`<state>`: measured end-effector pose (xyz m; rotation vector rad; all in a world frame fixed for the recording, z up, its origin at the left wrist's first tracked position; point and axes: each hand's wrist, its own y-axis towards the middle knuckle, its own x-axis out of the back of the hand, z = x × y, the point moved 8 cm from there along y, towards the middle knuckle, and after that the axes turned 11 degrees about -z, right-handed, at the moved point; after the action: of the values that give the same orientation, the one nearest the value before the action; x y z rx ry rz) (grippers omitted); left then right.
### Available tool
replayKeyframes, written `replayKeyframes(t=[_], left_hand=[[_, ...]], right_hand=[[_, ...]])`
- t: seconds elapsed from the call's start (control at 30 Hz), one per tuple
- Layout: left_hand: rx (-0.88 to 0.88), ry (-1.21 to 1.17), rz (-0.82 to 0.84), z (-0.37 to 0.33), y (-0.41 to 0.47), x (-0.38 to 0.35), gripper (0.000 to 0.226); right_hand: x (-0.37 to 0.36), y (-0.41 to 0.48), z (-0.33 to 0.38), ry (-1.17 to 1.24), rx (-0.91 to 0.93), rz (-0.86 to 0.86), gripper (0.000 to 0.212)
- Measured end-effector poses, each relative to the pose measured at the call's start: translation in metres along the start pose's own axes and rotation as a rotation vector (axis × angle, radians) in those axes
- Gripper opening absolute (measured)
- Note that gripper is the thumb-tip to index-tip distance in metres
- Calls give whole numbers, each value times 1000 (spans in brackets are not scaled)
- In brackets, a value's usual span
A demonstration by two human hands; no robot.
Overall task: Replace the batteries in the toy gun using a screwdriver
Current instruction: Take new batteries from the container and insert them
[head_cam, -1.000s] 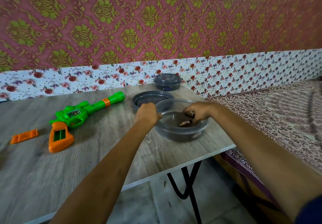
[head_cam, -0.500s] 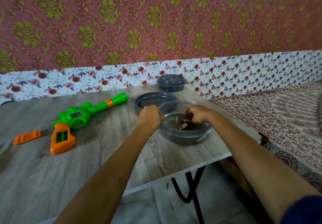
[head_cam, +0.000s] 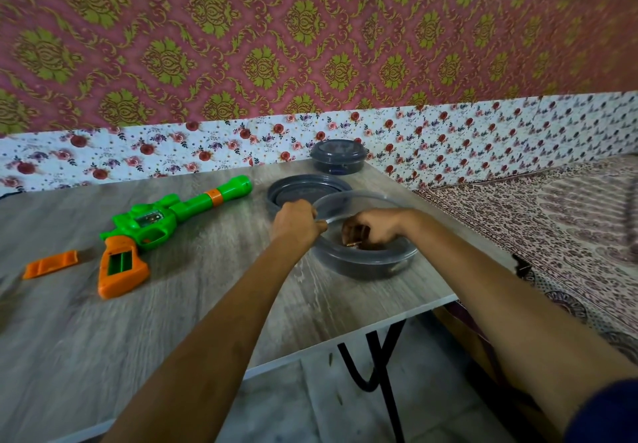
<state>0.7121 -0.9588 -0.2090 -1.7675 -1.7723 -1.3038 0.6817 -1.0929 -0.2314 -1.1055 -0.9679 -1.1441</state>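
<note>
lying far left of the round container [head_cam: 366,264] is an orange battery cover [head_cam: 51,264], then the green toy gun [head_cam: 152,227] flat on the table [head_cam: 207,290], its grip compartment uncovered. the left hand [head_cam: 297,223] clasps the container's left rim. the right hand [head_cam: 374,228] is down inside the container, fingers curled around a small brown battery [head_cam: 354,243]. a lidded tub [head_cam: 337,158] sits behind the container.

Toy gun [head_cam: 162,221] green with orange grip and band, loose cover [head_cam: 51,264] orange, table [head_cam: 172,311] grey woodgrain, containers [head_cam: 362,256] dark grey, wallpaper [head_cam: 310,35] maroon with olive damask, border [head_cam: 172,152] white floral
</note>
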Motion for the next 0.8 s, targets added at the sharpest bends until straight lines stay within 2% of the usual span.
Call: replayKeyframes(t=[0.13, 0.3, 0.4, 0.6, 0.8], left_hand=[[4, 3, 5, 0, 1, 1, 27], [13, 1, 7, -1, -2, 1, 25], [26, 9, 11, -1, -3, 2, 24], [48, -10, 19, 0, -4, 1, 24], [43, -8, 21, 0, -2, 0, 25]], right_hand=[[2, -6, 6, -4, 21, -2, 36], [4, -9, 7, -187, 31, -86, 18], [2, -8, 3, -161, 0, -84, 15], [7, -18, -12, 168, -154, -90, 35], [3, -17, -12, 148, -174, -20, 32]])
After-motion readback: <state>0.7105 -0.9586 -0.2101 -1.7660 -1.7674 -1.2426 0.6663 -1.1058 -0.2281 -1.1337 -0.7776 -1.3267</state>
